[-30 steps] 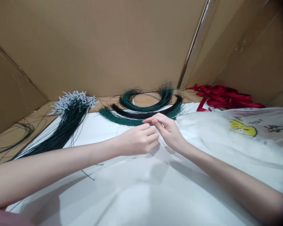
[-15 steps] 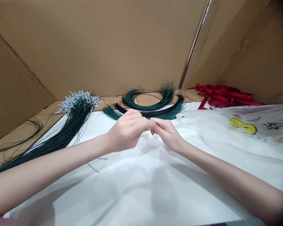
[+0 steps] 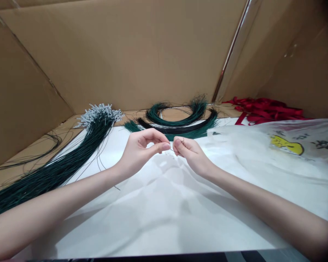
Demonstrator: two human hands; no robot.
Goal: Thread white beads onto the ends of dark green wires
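My left hand and my right hand meet over the white sheet, fingertips almost touching. Both pinch a thin dark wire that runs between them; something small and pale shows at the fingertips, too small to name. Just behind the hands lie curved bundles of green and black wires. To the left a long bundle of dark green wires with white tips fans toward the back.
Cardboard walls close in the back and both sides. A heap of red ribbons lies at the back right. A clear plastic bag with a yellow print rests on the right. Loose wires lie on the cardboard floor at left.
The left hand has drawn back from over the right hand's fingers, so the two now pinch tip to tip. The view has shifted slightly, showing more of the left wire bundle.
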